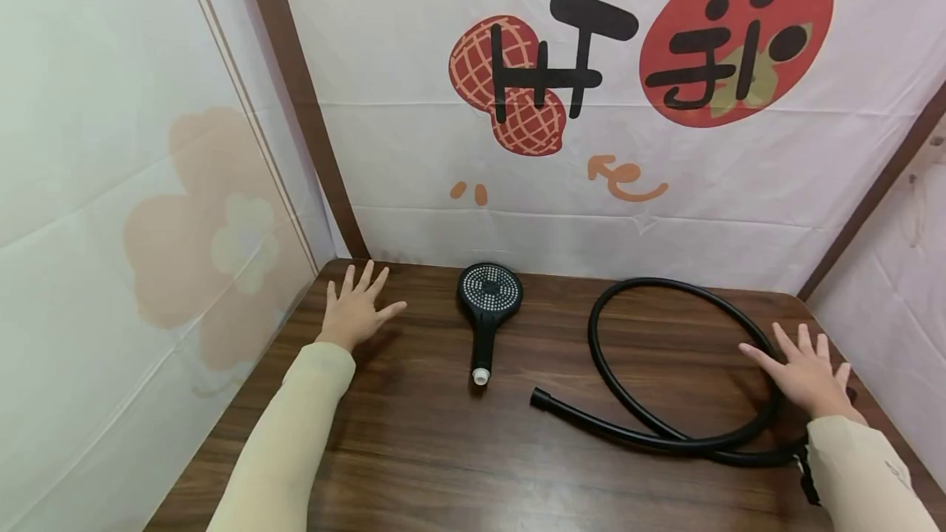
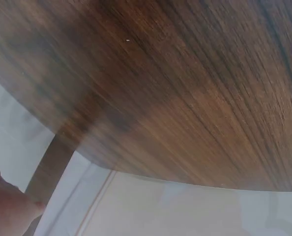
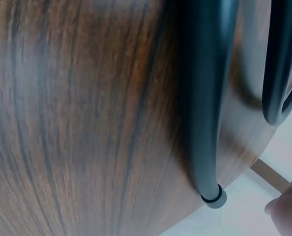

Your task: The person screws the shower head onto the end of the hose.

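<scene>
The left hand (image 1: 353,312) is held palm down over the ten o'clock corner of the worktop (image 1: 414,450), its fingers straight and fanned apart. The right hand (image 1: 809,374) is held likewise at about three o'clock, thumb pointed toward ten. Whether the surface is touched by either hand cannot be told. Both forearms are covered by pale cream sleeves (image 1: 284,442), and a black strap (image 1: 809,479) is partly seen at the right cuff.

A long, glossy black, flexible shower hose (image 1: 683,445) is laid beneath the right hand in one wide loop; its far-right curve is partly covered by that hand, and contact cannot be made out. One collared end is pointed toward nine o'clock, near the middle of the worktop. In the right wrist view, an end with a collar is seen close to the worktop's edge.

Between the hands, nearer the left, a black round-faced handheld shower head (image 1: 485,327) is laid near the back edge. Its pale-dotted spray face is turned up at twelve o'clock, and its handle, tipped by a white connector (image 1: 480,377), is pointed toward six.

The dark brown wood-grain worktop is backed by a white printed sheet (image 1: 399,146), on which a red peanut drawing (image 1: 517,105) is shown.
</scene>
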The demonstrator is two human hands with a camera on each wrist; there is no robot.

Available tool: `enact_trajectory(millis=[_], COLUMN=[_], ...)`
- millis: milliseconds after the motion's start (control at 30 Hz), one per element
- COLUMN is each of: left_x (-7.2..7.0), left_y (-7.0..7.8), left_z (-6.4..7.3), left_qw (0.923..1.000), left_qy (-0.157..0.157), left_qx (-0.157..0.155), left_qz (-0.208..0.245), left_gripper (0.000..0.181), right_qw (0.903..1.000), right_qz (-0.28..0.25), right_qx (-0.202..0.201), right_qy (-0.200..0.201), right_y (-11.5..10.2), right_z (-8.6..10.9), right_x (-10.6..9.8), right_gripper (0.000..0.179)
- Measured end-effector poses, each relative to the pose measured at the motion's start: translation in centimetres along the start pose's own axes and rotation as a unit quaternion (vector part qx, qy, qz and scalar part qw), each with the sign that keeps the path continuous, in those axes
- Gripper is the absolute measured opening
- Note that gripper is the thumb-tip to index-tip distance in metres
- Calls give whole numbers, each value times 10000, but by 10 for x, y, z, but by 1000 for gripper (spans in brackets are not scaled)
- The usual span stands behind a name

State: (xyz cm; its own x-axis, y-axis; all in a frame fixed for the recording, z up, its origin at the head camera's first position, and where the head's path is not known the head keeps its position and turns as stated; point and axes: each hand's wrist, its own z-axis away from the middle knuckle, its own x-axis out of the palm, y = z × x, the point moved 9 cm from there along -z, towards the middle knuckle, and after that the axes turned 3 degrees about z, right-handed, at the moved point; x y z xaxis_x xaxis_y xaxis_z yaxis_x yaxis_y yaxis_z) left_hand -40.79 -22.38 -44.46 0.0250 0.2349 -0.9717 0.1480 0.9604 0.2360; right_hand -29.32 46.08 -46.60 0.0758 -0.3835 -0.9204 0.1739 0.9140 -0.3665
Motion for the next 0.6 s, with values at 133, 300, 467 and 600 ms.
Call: enact_trajectory(millis=[133,300,467,600], left_x=[-3,-1,3,7], left_y=[3,7,8,8], left_z=[-1,-3,-3,-4], left_qw=[10000,9999,9999,9998], left_qy=[52,18,-14,-44], left_qx=[44,82,79,103], left_qz=[7,75,124,160], left_gripper=[85,86,86,86], right_qw=[10000,9998,9998,9998], right_qz=[26,-43,-55,53], right_qx=[-80,-149,-167,-176], right_qy=[35,81,62,86], right_y=[-6,-14,-21,-25], right_z=[-3,-5,-5,-4], right_x=[0,2,6,10], right_gripper=[98,97,97,98])
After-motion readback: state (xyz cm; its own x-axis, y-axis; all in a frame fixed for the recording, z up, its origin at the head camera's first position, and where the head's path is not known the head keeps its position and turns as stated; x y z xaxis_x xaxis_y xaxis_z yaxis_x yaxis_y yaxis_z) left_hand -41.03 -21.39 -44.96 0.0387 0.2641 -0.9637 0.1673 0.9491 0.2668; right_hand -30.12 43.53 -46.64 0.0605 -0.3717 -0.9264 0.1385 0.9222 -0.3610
